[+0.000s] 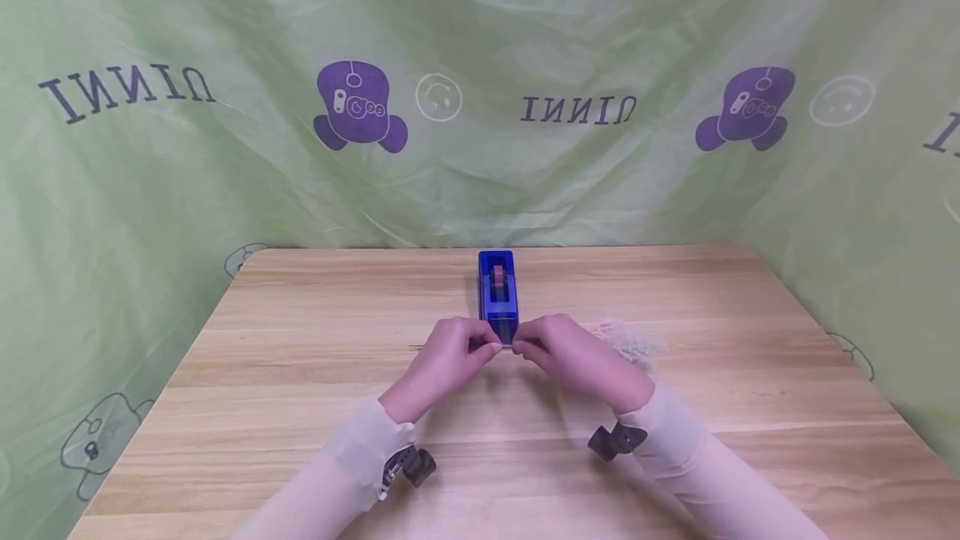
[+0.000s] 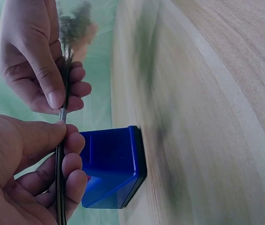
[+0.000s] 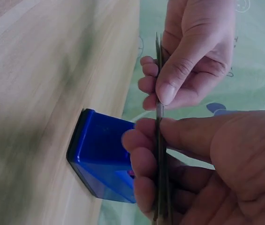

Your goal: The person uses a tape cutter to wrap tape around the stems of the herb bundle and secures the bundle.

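Both hands hold a thin bundle of dark stems (image 2: 61, 183) between them, close in front of a blue tape dispenser (image 1: 497, 307). My left hand (image 1: 450, 352) pinches the stems between thumb and fingertips, and the bare stem ends (image 3: 158, 41) stick out past it. On the flower side, my right hand (image 1: 566, 352) pinches the same bundle, fingers curled round it. Pale, fluffy dried flower heads (image 1: 630, 342) spread out beyond the right hand. A short, shiny band of tape (image 2: 63, 114) shows on the stems in the narrow gap between the two thumbs.
The dispenser stands near the back of the wooden table (image 1: 300, 307), with a pink roll core (image 1: 498, 275) inside. A green printed cloth (image 1: 480, 182) hangs behind the table and along its sides. Each wrist carries a small black camera (image 1: 416, 467).
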### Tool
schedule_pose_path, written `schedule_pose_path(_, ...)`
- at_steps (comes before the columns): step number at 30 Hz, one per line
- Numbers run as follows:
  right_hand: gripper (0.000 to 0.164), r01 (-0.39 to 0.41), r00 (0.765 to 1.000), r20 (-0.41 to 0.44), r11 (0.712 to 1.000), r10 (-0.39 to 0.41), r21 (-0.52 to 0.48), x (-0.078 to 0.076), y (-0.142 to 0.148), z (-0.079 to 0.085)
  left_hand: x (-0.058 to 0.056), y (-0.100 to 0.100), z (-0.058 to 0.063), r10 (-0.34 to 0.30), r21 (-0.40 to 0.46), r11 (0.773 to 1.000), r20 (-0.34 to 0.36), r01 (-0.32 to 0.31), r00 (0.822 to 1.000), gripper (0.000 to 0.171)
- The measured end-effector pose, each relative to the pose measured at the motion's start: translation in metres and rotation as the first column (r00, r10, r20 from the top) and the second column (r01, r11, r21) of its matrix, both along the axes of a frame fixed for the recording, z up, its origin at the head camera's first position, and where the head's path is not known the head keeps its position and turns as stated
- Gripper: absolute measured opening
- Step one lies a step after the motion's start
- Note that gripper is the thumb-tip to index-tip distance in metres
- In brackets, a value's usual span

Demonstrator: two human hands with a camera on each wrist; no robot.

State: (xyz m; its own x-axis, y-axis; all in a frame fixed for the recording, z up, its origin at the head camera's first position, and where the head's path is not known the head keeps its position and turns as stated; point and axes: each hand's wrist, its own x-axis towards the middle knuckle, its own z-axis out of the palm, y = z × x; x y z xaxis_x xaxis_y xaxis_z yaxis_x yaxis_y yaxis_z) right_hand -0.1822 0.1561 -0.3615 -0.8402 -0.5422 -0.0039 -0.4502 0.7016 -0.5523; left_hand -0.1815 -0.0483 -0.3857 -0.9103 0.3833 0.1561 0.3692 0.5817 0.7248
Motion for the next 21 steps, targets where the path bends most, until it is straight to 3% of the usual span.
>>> schedule_pose_path(10,0.012,0.055,0.997,-0.06,0.998,-0.054,0.029,-0.001,-0.0022,-0.0026,-0.0003,0.0002,0.0021,0.004,-0.029,1.0,0.015,-0.003,1.0,0.009)
schedule_pose_path(16,0.008,0.081,0.992,-0.102,0.995,-0.075,0.061,-0.0004,-0.0046,-0.0041,-0.0034,-0.0013,0.002,-0.042,-0.068,0.997,0.079,0.047,0.996,0.019)
schedule_pose_path(21,0.007,0.099,0.986,-0.143,0.992,-0.087,0.081,-0.0001,-0.007,-0.0052,-0.0044,-0.0017,0.0028,-0.026,-0.072,0.997,0.118,0.035,0.993,0.021)
